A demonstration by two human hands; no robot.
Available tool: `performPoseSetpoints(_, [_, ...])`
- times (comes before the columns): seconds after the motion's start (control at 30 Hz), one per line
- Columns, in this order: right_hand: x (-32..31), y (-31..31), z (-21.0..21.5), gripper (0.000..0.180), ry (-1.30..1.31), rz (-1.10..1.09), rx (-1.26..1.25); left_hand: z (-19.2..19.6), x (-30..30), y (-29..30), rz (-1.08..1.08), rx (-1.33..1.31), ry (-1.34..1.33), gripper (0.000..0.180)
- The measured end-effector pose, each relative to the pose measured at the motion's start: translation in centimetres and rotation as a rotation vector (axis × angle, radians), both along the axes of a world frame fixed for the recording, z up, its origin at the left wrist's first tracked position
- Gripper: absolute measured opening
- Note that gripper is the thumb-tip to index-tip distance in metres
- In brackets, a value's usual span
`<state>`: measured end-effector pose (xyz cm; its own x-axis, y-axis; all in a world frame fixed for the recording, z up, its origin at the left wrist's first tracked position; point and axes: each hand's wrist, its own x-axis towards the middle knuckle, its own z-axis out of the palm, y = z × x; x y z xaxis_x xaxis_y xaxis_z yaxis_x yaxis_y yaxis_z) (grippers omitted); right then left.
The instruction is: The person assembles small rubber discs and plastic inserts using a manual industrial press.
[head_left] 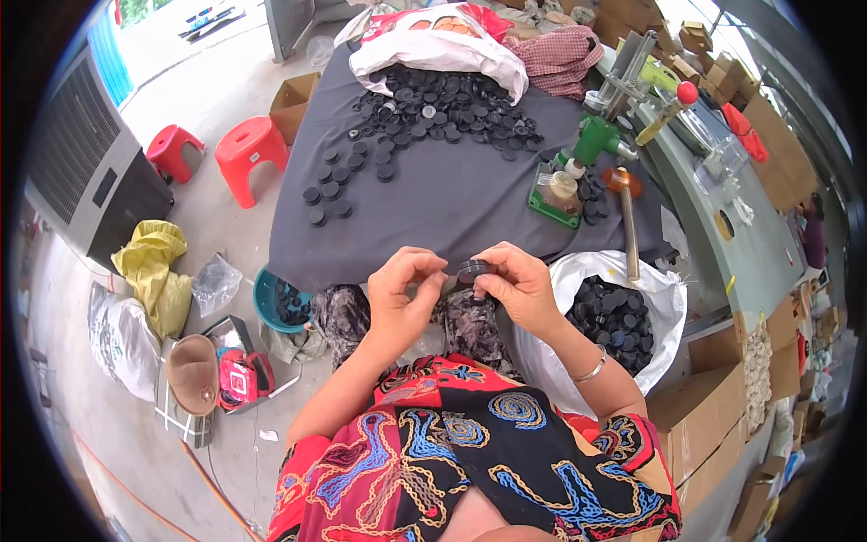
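Right hand [518,287] pinches 1 black disc [472,269]; left hand [405,287] near it, grip unclear

Hiding part of the black cap [470,271] behind fingers of the right hand [518,287], covering some of the white sack [669,312] with the right forearm [569,345], cutting the vehicle [212,19] off at the upper edge, and leaving the far-right person [814,238] too small to make out clearly.
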<state>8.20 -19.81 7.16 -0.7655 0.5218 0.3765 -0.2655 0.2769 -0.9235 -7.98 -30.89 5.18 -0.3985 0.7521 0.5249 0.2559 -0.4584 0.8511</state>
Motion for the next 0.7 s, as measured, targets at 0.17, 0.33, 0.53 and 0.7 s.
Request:
performPoseSetpoints(0.17, [-0.6, -0.6, 0.0, 0.018, -0.038, -0.095, 0.227, 1.5, 0.5, -0.6, 0.176, 0.028, 0.262, 0.015])
performPoseSetpoints(0.33, [-0.8, -0.4, 0.0, 0.022, -0.039, -0.139, 0.416, 1.4, 0.1, -0.7, 0.205, 0.020, 0.374, 0.014])
performPoseSetpoints(0.53, [-1.1, -0.7, 0.5, 0.026, -0.034, -0.185, 0.646, 0.7, 0.0, -0.8, 0.076, -0.149, 0.040, 0.012])
performPoseSetpoints(0.7, [-1.4, -0.8, 0.6, 0.027, 0.013, -0.175, 0.710, 1.2, -0.8, -1.0, -0.245, -0.384, -0.468, 0.017])
